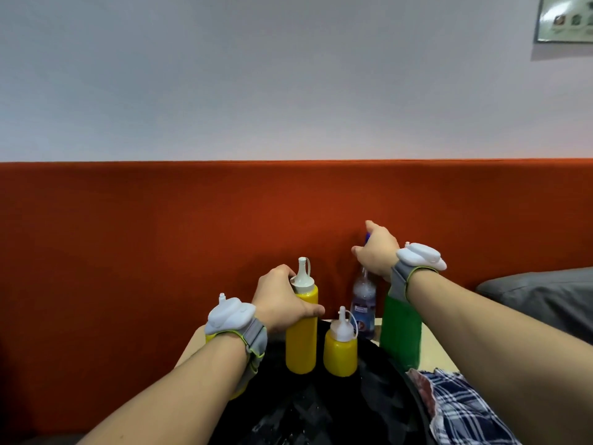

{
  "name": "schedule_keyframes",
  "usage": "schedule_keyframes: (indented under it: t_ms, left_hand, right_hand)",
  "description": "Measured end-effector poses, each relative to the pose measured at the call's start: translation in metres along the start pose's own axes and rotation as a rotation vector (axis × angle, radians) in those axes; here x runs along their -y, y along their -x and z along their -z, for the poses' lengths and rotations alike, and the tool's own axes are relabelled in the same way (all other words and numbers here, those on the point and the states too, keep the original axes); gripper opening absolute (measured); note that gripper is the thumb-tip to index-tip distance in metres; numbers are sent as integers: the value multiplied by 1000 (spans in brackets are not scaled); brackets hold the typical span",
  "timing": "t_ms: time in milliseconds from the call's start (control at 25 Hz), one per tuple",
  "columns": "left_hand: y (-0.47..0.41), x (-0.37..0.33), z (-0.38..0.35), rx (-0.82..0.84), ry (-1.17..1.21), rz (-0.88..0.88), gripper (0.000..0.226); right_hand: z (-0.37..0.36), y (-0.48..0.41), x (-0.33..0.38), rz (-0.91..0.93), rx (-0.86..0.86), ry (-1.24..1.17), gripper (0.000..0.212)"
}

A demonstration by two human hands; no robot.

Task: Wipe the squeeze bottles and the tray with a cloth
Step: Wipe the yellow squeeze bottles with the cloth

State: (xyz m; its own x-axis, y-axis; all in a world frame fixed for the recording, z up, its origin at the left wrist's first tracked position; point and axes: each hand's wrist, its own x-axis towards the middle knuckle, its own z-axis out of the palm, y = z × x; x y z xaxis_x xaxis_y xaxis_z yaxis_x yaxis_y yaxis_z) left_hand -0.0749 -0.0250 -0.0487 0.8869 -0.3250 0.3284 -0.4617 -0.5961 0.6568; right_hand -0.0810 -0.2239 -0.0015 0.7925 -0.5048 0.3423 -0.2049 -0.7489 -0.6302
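Note:
Two yellow squeeze bottles with white nozzle caps stand on a black round tray. My left hand grips the tall yellow bottle near its shoulder. The short yellow bottle stands free to its right. My right hand grips the top of a clear spray bottle with a blue head, behind the tray. A green squeeze bottle stands under my right wrist, its top hidden. Another yellow bottle shows partly below my left wrist. A blue-and-white checked cloth lies at the tray's right.
The tray sits on a small pale table. An orange-red upholstered seat back runs behind the table. A grey cushion lies at the far right. White trackers are strapped to both wrists.

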Motion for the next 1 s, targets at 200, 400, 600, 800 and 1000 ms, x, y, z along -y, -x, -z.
schedule_keyframes:
  t_ms: [200,400,600,800,1000]
  left_hand:
    - [37,-29,21,-41,27,-30,65]
    - [86,-45,22,-26,-9,-27,62]
    - [118,-45,-2,-8,-27,-8,70]
    - [118,-39,-19,-6,18,1,70]
    - [105,-31,-30,0,86,-2,73]
  right_hand:
    - [38,56,-8,109,112,-19,45]
    - [51,136,-49,148,422,253,52]
    - [33,169,-99,68,501,428,45]
    - [12,176,-135,-25,533,449,59]
    - [-6,166,-167,-100,504,545,64]
